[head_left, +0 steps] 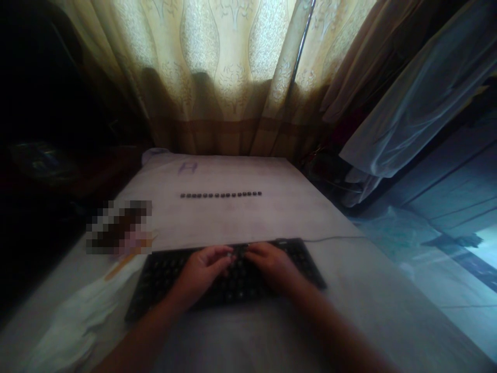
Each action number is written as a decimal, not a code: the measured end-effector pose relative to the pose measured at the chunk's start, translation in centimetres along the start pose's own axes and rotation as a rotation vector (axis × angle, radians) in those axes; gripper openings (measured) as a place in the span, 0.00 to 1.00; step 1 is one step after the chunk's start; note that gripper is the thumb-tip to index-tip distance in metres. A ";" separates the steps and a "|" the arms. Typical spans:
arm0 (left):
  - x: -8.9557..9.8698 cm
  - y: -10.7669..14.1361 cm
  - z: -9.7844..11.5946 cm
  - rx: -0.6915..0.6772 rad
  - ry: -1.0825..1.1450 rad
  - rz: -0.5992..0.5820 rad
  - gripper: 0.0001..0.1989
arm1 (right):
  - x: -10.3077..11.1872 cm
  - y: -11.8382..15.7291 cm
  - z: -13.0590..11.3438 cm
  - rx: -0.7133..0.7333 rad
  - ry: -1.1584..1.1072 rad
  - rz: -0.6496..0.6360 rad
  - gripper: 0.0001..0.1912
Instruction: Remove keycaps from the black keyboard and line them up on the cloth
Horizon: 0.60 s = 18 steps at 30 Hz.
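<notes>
A black computer keyboard (221, 298) lies slightly turned on the light-coloured surface before me. My left hand (204, 267) is over its middle, with thumb and forefinger drawn together in a pinch; whatever is between their tips is too small and blurred to name. Close by on the right, my right hand (272, 264) rests over the keyboard's upper rows, fingers pressed together and bent down at the keys. Its fingertips are partly hidden. Beyond the keyboard, several small dark keycaps (222, 195) form a straight row across the surface.
A white crumpled cloth (77, 316) and a thin orange-brown stick (124, 263) lie left of the keyboard, near a pixelated patch. The keyboard's cable (334, 239) runs off right. Patterned curtains (233, 77) hang behind; clothes (404, 103) hang at the right.
</notes>
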<state>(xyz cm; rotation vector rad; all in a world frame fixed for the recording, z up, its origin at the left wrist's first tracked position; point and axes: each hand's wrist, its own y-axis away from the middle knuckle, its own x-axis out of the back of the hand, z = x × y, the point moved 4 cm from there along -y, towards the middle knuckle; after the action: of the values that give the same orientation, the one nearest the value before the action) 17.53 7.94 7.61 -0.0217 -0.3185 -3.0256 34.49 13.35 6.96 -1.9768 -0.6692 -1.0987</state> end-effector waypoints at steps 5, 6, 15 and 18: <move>0.1 -0.1 -0.5 -0.052 -0.044 0.014 0.18 | 1.8 -0.6 -1.8 -0.073 -0.169 0.139 0.14; 0.0 -0.1 -0.5 -0.069 -0.058 0.012 0.18 | 2.0 -0.8 -2.2 -0.099 -0.240 0.154 0.13; -0.1 0.5 0.3 -0.118 -0.183 0.032 0.17 | 1.3 -2.1 -3.0 -0.202 -0.377 0.169 0.06; -0.2 0.4 0.1 -0.117 -0.201 0.034 0.17 | 1.3 -2.5 -3.0 -0.185 -0.346 0.136 0.06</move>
<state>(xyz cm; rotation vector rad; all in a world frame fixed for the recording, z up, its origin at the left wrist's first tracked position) 17.73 7.56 7.77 -0.3383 -0.1541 -3.0084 31.90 12.41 9.99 -2.3649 -0.6155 -0.7662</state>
